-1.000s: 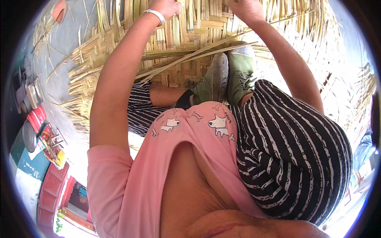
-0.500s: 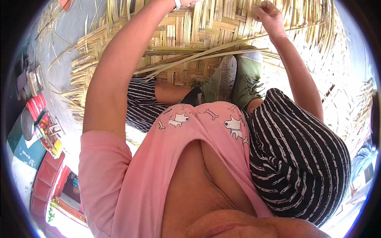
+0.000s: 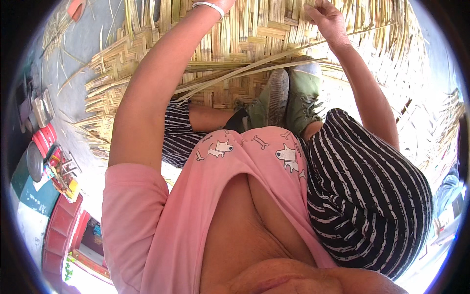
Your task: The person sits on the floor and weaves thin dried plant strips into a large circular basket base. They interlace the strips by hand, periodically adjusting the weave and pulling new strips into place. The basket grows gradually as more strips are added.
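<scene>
Woven strip mat (image 3: 267, 36) was spread around & beyond the green lace-up shoes (image 3: 301, 90). L hand (image 3: 224, 4) was positioned beyond & left of the shoes, over the mat; fingers were cut off by the frame, so grip couldn't be told. R hand (image 3: 331, 23) was held beyond & slightly right of the shoes, fingers curled, thumb narrow to forefinger; whether a strip was pinched couldn't be told. Poss. risks: loose strips (image 3: 235, 74), laid crosswise by the shoe toes, might be snagged by the ridged sole (image 3: 278, 98); strips might be cracked by sharp bending. Mat texture: flat, dry-looking, straw-yellow, approx. herringbone, w/ ragged ends.
</scene>
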Tool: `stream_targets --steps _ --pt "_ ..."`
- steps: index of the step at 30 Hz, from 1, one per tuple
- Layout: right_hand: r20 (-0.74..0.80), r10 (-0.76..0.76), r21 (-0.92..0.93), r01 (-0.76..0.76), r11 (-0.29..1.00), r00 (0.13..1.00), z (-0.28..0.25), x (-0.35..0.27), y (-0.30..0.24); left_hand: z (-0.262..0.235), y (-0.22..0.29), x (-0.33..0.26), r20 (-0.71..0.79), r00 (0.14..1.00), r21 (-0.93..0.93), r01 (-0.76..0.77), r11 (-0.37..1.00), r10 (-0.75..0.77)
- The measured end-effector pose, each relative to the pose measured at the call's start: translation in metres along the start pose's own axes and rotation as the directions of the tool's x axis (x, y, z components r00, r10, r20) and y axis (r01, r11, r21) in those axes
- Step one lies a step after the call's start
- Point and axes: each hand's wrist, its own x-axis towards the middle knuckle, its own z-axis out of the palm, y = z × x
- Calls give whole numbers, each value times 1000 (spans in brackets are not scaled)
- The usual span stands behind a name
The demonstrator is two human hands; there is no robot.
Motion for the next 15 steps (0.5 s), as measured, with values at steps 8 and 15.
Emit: stream_targets --steps 8,15 --pt "-7 -57 66 58 996 998 4 2 5 20 -20 33 388 911 -507 336 794 -137" --pt "-25 -1 231 7 973 1000 -4 7 12 21 -17 58 474 804 -605 593 531 -359"
